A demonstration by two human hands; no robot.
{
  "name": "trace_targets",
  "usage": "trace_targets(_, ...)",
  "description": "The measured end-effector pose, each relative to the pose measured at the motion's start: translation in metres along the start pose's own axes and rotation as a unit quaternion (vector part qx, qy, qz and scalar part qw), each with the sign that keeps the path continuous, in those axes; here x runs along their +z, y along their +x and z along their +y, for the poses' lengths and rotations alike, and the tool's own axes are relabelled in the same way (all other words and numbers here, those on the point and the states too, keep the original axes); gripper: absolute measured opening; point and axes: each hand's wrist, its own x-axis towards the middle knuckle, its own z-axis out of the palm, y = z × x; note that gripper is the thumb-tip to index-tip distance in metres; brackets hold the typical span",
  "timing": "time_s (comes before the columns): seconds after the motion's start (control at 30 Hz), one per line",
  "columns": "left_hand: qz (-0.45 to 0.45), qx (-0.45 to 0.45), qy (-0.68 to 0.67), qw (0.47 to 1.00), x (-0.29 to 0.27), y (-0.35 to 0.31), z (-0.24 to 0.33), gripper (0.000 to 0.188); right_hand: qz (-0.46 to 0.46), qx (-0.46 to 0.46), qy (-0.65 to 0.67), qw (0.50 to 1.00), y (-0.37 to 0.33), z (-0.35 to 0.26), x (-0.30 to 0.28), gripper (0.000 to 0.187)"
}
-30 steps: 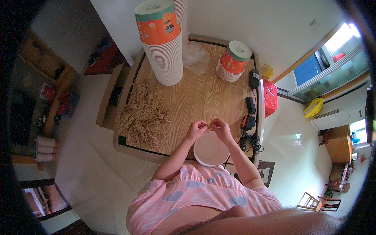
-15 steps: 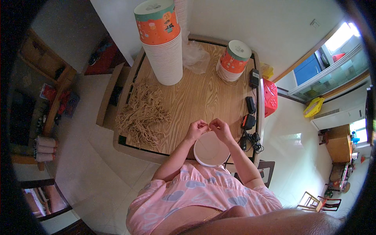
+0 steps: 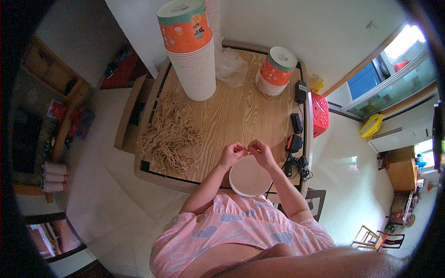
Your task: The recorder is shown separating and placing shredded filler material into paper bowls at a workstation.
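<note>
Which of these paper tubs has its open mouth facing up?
The single tub by the pink clothing; the tall stack and short stack stand upside down, bases on top.

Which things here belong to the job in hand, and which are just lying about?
Likely in the job:
left hand and right hand, at the rim of the round white paper tub
loose tan cord pile
tall stack and short stack of orange-and-green patterned paper tubs

Likely just lying about:
crumpled clear plastic bag
black rectangular power adapter
tangled black cable
boxy red plastic item
</note>
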Motion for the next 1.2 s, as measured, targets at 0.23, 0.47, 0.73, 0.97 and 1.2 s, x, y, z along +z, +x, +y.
trace_targets(0.23,0.070,0.112,0.204,0.970,0.009,-0.011,0.015,0.010,0.091,0.048,-0.095,0.990,0.002,-0.008,-0.001,0.024)
trace_targets(0.47,0.096,0.171,0.264,0.944,0.013,-0.016,0.024,0.010,0.050,0.038,-0.149,0.987,0.003,-0.001,0.000,0.030)
trace_targets(0.73,0.097,0.143,0.233,0.957,0.013,-0.018,0.025,0.011,0.016,0.007,-0.086,0.996,0.001,-0.008,0.001,0.017)
trace_targets(0.97,0.087,0.128,0.215,0.964,0.012,-0.015,0.018,0.010,0.020,0.013,-0.031,0.999,0.002,-0.006,-0.001,0.015)
trace_targets(1.2,0.108,0.226,0.273,0.929,0.005,-0.012,0.013,0.012,0.048,-0.017,-0.144,0.988,0.009,-0.023,0.016,0.010)
